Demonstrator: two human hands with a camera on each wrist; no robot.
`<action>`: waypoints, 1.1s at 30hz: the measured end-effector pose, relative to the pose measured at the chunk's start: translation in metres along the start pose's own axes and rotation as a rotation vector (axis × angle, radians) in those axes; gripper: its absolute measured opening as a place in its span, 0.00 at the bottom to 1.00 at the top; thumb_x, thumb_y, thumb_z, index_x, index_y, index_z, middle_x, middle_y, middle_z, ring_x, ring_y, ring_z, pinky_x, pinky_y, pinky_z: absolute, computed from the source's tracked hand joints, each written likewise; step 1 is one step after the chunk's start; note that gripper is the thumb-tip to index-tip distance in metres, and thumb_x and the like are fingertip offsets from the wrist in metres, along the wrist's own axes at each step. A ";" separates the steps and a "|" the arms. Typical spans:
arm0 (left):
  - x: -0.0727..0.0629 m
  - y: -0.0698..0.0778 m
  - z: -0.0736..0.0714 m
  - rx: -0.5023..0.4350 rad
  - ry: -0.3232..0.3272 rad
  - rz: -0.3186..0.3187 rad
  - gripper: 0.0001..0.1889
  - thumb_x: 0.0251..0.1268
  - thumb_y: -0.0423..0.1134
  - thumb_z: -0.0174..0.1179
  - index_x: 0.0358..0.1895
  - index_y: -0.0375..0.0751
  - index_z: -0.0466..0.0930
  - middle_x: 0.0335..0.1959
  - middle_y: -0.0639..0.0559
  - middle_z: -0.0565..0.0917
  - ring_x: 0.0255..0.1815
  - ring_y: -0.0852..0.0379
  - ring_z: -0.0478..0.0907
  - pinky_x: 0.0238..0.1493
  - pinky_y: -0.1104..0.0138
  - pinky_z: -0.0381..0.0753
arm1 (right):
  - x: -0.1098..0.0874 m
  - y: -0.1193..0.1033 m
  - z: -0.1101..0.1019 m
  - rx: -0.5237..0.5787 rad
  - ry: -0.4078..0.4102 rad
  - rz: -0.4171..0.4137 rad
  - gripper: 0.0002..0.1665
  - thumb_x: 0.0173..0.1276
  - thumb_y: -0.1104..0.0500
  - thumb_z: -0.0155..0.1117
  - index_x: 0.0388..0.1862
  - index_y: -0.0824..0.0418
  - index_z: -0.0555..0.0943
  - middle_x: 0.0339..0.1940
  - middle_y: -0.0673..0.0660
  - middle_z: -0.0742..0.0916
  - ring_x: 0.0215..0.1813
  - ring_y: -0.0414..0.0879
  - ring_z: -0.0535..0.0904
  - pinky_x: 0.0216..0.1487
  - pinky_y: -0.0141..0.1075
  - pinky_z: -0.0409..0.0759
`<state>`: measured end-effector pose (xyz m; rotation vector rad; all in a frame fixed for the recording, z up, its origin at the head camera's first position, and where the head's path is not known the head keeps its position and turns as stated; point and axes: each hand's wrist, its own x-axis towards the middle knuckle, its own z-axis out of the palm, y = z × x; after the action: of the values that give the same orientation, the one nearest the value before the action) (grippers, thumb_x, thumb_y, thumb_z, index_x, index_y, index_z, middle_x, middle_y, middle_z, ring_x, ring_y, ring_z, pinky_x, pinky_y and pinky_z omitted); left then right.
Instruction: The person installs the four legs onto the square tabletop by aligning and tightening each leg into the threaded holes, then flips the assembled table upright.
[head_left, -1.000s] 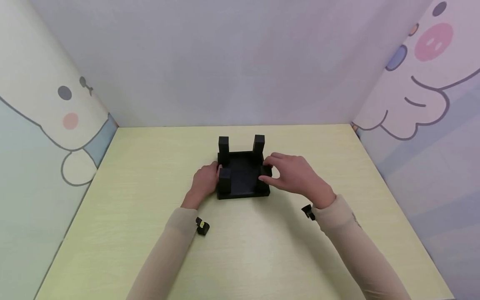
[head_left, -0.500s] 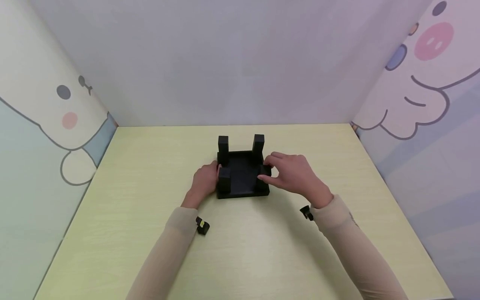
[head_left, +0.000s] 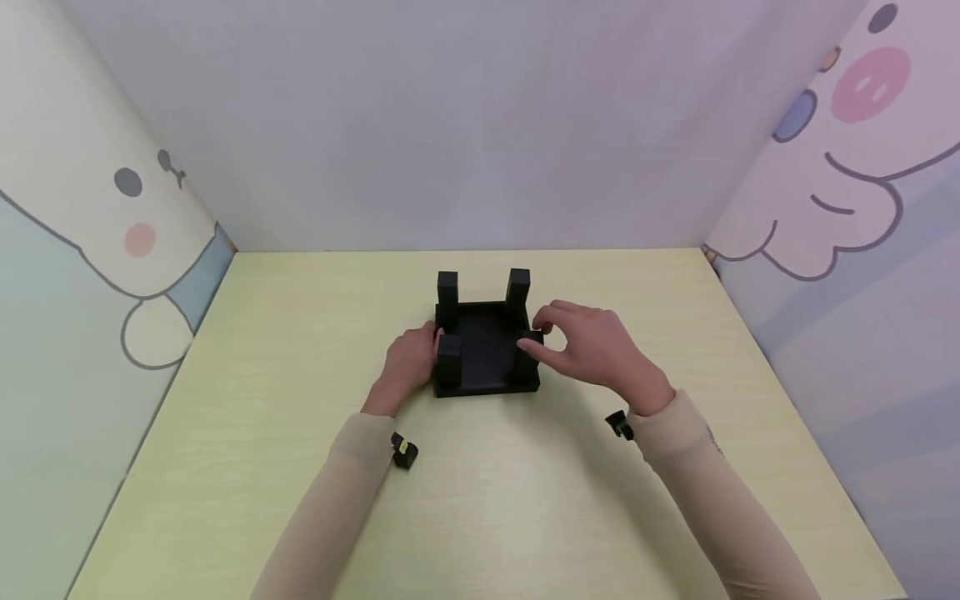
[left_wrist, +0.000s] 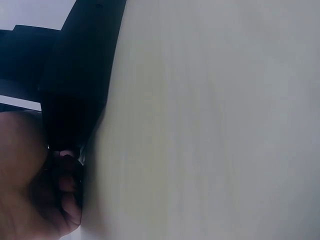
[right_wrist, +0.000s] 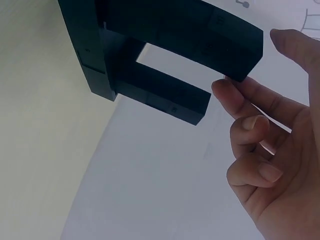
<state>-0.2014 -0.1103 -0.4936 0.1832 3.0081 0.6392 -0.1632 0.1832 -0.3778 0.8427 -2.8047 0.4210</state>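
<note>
A small black square piece with several upright legs, like an upturned table, stands on the tabletop in the head view. At its left side, my left hand grips the edge; most of those fingers are hidden there, and the left wrist view shows them curled by the black rim. My right hand is at the near right leg, thumb on one side and fingers on the other. In the right wrist view the thumb is apart from the leg's end, while a fingertip is at its lower corner.
The pale wooden tabletop is bounded by a plain back wall and by side walls with cartoon animals. Small black wrist cameras sit by both sleeve cuffs.
My right hand has shifted slightly up and to the right, its fingers loosening from the near right leg. The left hand and the black piece stay in place.
</note>
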 end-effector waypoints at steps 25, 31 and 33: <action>0.000 0.000 0.002 0.013 0.020 0.020 0.21 0.84 0.48 0.37 0.43 0.37 0.76 0.31 0.39 0.84 0.30 0.43 0.83 0.31 0.53 0.79 | 0.023 0.053 0.038 0.102 -0.209 0.195 0.17 0.75 0.44 0.58 0.52 0.52 0.84 0.40 0.51 0.89 0.38 0.47 0.83 0.38 0.45 0.79; -0.002 0.002 -0.001 0.009 0.011 0.014 0.21 0.83 0.48 0.38 0.43 0.37 0.76 0.31 0.39 0.84 0.31 0.43 0.83 0.31 0.53 0.79 | 0.027 0.055 0.059 0.152 -0.306 0.234 0.21 0.71 0.53 0.56 0.59 0.56 0.81 0.44 0.56 0.90 0.40 0.50 0.84 0.40 0.45 0.80; -0.002 0.002 -0.002 0.006 0.013 0.017 0.21 0.83 0.48 0.38 0.43 0.36 0.76 0.31 0.39 0.84 0.31 0.42 0.83 0.32 0.52 0.79 | 0.028 0.055 0.065 0.178 -0.335 0.245 0.23 0.69 0.56 0.56 0.62 0.58 0.80 0.44 0.57 0.90 0.40 0.50 0.84 0.41 0.45 0.80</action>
<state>-0.1992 -0.1093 -0.4911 0.2053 3.0244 0.6357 -0.2233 0.1925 -0.4436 0.6536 -3.2372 0.6275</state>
